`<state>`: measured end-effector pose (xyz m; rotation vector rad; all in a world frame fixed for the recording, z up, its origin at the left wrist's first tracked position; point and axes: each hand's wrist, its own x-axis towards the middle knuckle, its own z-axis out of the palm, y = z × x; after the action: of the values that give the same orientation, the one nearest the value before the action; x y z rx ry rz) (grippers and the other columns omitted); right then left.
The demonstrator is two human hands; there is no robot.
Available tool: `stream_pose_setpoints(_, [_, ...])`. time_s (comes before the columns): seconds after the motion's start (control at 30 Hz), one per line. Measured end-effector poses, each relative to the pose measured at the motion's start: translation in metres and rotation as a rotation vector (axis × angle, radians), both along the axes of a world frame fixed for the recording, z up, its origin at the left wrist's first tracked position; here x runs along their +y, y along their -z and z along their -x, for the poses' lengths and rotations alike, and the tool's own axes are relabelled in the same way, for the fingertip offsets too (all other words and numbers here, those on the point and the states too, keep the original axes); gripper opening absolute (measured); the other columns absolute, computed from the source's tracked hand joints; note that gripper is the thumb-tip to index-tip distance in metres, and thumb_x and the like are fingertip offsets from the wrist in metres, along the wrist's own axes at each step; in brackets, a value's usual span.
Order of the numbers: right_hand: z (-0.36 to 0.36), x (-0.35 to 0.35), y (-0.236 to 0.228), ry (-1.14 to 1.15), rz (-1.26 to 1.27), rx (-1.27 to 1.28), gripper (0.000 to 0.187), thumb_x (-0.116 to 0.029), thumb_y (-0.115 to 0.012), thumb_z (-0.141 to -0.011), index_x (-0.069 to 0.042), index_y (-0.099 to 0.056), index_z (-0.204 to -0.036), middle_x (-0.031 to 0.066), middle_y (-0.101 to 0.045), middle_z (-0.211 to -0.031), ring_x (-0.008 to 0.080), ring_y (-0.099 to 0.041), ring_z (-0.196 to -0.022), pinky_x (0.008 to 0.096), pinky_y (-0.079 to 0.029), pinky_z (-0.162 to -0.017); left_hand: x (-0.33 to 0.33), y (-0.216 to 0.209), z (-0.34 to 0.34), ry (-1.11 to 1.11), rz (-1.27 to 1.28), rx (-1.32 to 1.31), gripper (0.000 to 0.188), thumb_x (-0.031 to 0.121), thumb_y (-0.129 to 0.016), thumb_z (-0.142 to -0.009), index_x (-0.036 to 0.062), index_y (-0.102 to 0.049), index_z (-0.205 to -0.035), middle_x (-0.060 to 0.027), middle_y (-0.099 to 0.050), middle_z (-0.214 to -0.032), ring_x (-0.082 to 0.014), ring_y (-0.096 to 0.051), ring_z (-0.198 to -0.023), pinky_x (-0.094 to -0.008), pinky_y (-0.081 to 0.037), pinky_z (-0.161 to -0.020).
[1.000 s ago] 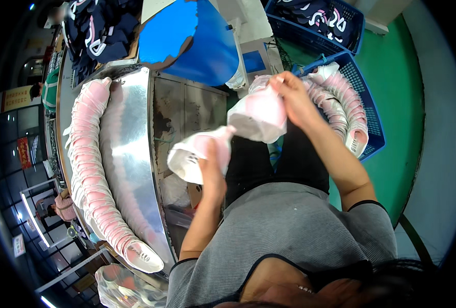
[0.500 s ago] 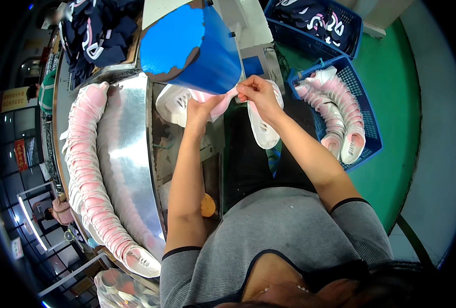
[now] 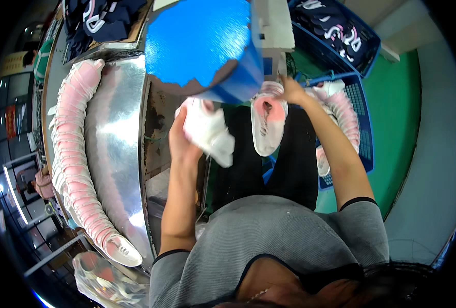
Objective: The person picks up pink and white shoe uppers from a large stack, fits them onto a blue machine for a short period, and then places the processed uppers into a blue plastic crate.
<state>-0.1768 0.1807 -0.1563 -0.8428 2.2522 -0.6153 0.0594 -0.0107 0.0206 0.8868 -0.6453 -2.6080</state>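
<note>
Watching left grip (image 3: 182, 139) clasping white-pink shoe upper (image 3: 207, 128) by side, probably leaving lower end free; right grip (image 3: 292, 92) hovering beside second upper (image 3: 275, 128), I can't tell if closed.

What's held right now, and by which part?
Left grip: white-pink shoe upper, by its left side in view. Right grip, at the second upper: hold unclear.

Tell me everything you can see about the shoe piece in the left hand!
The shoe piece is mostly white, with pink near its upper end, and looks like soft cloth. The left hand holds it by its left side. It slants down to the right, its lower end above the dark trousers, its top showing just under a blue cover. Blurring hides its small details.
</note>
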Motion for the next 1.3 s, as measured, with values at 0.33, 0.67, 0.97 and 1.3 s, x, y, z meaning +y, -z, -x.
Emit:
stream_pose_setpoints(0.33, [-0.005, -0.016, 0.206, -0.060, -0.084, -0.041, 0.084, -0.036, -0.078, -0.061, -0.007, -0.044, -0.133, 0.0236, -0.046, -0.132, 0.0406, -0.039, -0.126, 0.0474, -0.035, -0.102, 0.041, -0.138, -0.186, -0.478, 0.688, -0.666, 0.050, 0.018, -0.071, -0.078, 0.0012, -0.050, -0.120, -0.0089, -0.059, -0.111, -0.0199, -0.058, -0.102, -0.0341, -0.046, -0.090])
stream_pose_setpoints(0.67, [-0.014, 0.052, 0.060, 0.048, 0.607, -0.535, 0.039, -0.028, -0.048, -0.095, 0.003, -0.054, -0.118, 0.0112, -0.061, -0.108, 0.0195, -0.059, -0.097, 0.0313, -0.047, -0.085, -0.027, -0.046, -0.543, -1.406, 1.269, -1.345, 0.032, 0.010, -0.059, -0.085, -0.0051, -0.056, -0.113, -0.0120, -0.060, -0.110, -0.0200, -0.058, -0.096, -0.0324, -0.046, -0.085])
stream_pose_setpoints(0.97, [-0.185, 0.047, -0.035, -0.151, 0.387, 0.646, 0.041, -0.016, -0.065, -0.074, -0.006, -0.061, -0.113, 0.0167, -0.057, -0.122, 0.0318, -0.053, -0.114, 0.0403, -0.035, -0.102, -0.194, -0.025, -0.645, -1.069, 1.220, -1.347, 0.039, 0.019, -0.065, -0.085, -0.0076, -0.055, -0.111, -0.0120, -0.057, -0.099, -0.0211, -0.055, -0.087, -0.0342, -0.046, -0.079])
stream_pose_setpoints(1.3, [-0.192, 0.049, -0.163, 0.363, 0.793, 0.423, 0.050, -0.006, -0.065, -0.065, -0.003, -0.051, -0.113, 0.0212, -0.030, -0.139, 0.0403, -0.035, -0.126, 0.0432, -0.033, -0.104, 0.099, -0.072, -0.279, 0.206, 0.945, -0.008, 0.049, 0.029, -0.054, -0.091, -0.0016, -0.048, -0.128, -0.0175, -0.040, -0.138, -0.0238, -0.050, -0.117, -0.0379, -0.045, -0.093])
